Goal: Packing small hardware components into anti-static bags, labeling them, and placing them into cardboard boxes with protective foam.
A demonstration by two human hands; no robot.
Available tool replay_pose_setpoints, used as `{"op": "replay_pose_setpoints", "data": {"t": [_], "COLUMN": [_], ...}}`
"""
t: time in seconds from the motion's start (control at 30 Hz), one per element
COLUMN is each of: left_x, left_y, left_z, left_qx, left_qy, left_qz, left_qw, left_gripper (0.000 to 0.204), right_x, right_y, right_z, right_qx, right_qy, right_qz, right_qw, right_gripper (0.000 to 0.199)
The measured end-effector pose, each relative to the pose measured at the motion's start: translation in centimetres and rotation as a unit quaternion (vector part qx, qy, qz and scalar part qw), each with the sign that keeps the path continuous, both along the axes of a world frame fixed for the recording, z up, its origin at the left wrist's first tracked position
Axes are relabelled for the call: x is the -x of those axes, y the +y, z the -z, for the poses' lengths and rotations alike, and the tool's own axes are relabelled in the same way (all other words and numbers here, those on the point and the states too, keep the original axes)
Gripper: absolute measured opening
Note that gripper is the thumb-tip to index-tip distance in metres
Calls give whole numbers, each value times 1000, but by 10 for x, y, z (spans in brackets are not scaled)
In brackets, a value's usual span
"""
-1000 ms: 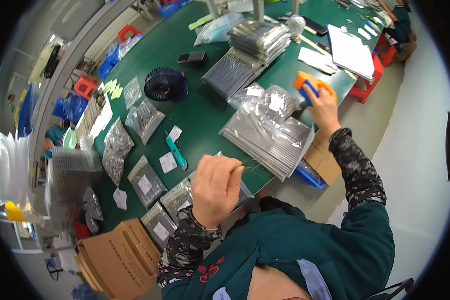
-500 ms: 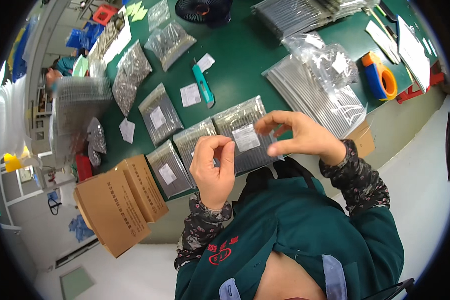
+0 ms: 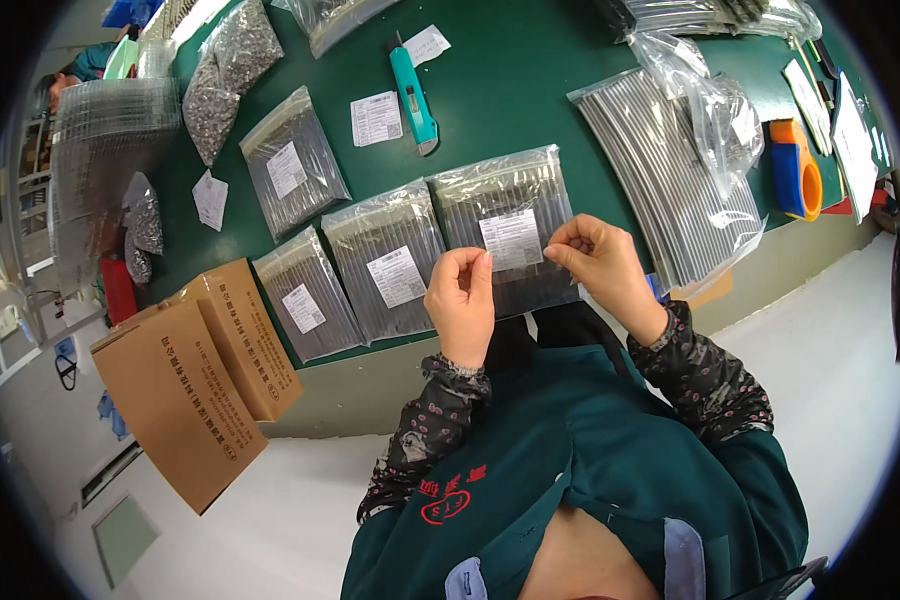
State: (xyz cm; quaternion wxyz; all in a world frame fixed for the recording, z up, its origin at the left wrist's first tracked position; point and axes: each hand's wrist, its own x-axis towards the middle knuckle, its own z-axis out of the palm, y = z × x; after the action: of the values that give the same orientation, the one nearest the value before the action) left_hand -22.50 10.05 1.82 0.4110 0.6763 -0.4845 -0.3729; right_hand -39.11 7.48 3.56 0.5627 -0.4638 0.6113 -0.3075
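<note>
Left grip (image 3: pixel 460 308) and right grip (image 3: pixel 612 275) both pinched narrow; can't tell if anything thin is held. Labelled bag (image 3: pixel 498 190) lies below them on the worktop (image 3: pixel 490 95). Judgement: level, even pinches suit its flat label (image 3: pixel 511 240). Orange-and-blue dispenser (image 3: pixel 786 180) well right.

Glossy plastic bags (image 3: pixel 500 192) carry matt paper labels (image 3: pixel 511 239).

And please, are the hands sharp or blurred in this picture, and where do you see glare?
Head view: left hand and right hand look fairly sharp; head view: white glare streaks the big bag of grey sticks at right; head view: milder shine on the labelled bag nearest the hands.
</note>
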Motion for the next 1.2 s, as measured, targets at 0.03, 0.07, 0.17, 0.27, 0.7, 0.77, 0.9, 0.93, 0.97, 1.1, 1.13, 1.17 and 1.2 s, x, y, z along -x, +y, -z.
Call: {"op": "replay_pose_setpoints", "data": {"t": [0.03,0.07,0.17,0.27,0.7,0.77,0.9,0.93,0.97,1.1,1.13,1.17,1.2], "left_x": [0,-1,-1,-2,1,3,3,3,2,3,2,2,2], "left_y": [-1,-1,-5,-6,-5,-7,-8,-9,-9,-8,-8,-7,-7], "left_z": [5,8,14,15,26,24,27,27,26,26,26,26,25], "left_qx": [7,14,43,58,90,121,133,135,136,121,114,108,108], "left_qy": [-12,-24,-76,-130,-237,-284,-307,-316,-326,-330,-332,-335,-335], "left_qz": [2,5,17,34,65,71,79,84,88,90,93,95,96], "left_qw": [1000,1000,996,989,965,948,939,935,931,932,932,931,931], "left_gripper": [10,9,11,10,10,13,14,14,15,15,16,18,18], "right_x": [-2,-5,-7,-9,-15,-17,-20,-20,-21,-19,-19,-19,-19], "right_y": [0,-1,-2,-1,4,4,5,4,4,5,5,5,5], "right_z": [1,2,7,9,21,20,21,21,22,21,20,20,20], "right_qx": [-2,7,36,64,189,185,184,186,182,147,147,158,168], "right_qy": [1,25,66,96,218,233,267,267,267,275,275,288,302], "right_qz": [-1,10,14,7,-27,-38,-50,-50,-46,-45,-44,-45,-45], "right_qw": [1000,1000,997,993,957,954,944,944,945,949,949,943,937], "right_gripper": [12,13,18,24,31,32,35,35,35,35,35,34,34]}}
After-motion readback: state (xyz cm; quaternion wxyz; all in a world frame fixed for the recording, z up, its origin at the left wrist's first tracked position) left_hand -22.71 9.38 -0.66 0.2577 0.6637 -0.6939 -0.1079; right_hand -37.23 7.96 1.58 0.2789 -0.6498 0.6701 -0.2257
